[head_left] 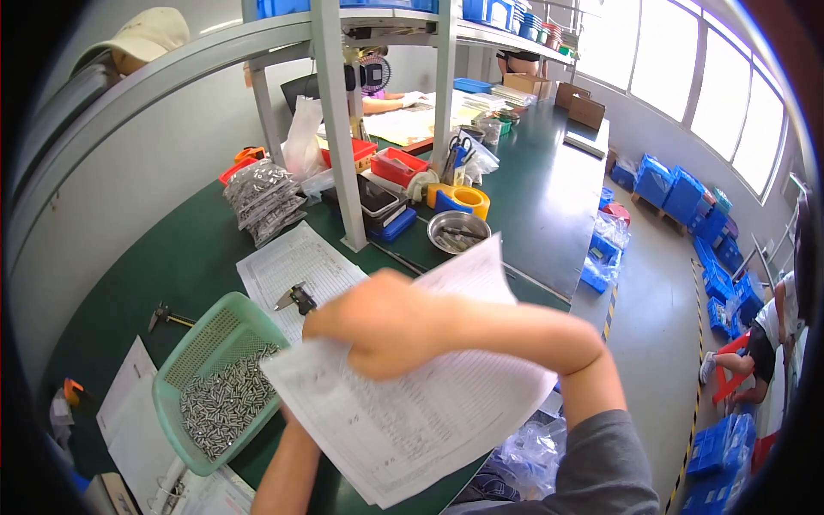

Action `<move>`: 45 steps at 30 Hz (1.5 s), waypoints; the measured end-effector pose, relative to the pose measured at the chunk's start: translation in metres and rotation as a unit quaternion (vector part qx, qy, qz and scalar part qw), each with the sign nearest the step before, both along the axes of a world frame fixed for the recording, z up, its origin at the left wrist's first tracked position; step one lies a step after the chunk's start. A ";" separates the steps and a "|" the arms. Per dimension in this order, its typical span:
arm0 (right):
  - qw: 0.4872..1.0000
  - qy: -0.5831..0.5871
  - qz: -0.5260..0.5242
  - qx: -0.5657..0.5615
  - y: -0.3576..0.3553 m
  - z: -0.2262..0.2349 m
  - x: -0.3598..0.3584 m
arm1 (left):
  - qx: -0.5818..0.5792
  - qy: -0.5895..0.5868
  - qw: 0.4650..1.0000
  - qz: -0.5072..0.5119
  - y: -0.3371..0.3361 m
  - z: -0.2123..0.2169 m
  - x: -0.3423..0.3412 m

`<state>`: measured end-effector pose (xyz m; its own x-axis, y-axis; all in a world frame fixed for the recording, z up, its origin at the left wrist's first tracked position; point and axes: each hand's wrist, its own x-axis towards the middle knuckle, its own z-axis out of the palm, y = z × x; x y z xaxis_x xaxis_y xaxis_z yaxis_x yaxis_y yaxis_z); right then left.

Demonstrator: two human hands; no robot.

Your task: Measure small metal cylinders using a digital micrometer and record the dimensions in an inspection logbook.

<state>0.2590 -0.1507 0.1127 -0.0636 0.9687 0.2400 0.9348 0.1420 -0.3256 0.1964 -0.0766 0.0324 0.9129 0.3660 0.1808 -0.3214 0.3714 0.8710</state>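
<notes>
Paper (412, 429) lies beneath the curled, blurred fingers of the right hand (386, 322); I cannot tell whether they clamp it. The left forearm (287, 472) runs under it, fingers hidden. Left sits one basket (193, 343) of pins (225, 403); farther, two calipers (302, 299) and one bowl (439, 244).

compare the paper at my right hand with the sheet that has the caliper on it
The paper is lifted and bends upward at its far corner; the sheet lies flat on the green table.
Your right hand partly covers the paper, while the caliper rests on the sheet.
The paper looks larger in the picture than the sheet.
Both are white with print.
</notes>
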 end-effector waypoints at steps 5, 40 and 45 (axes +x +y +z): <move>0.990 0.111 0.086 0.030 0.029 -0.077 -0.042 | -0.069 0.121 0.987 0.084 0.017 -0.047 -0.167; 0.897 0.375 -0.099 0.211 -0.038 -0.115 0.070 | 0.549 0.103 0.796 0.232 -0.051 -0.086 -0.262; 0.841 0.529 -0.013 0.108 -0.033 -0.125 -0.007 | 0.636 0.130 0.741 0.172 -0.061 -0.097 -0.271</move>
<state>0.2517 -0.1832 -0.0127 0.3172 0.8926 0.3204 0.1411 0.2897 -0.9467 -0.0743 -0.1378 -0.0650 0.8691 0.2701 0.4144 0.0335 -0.8680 0.4955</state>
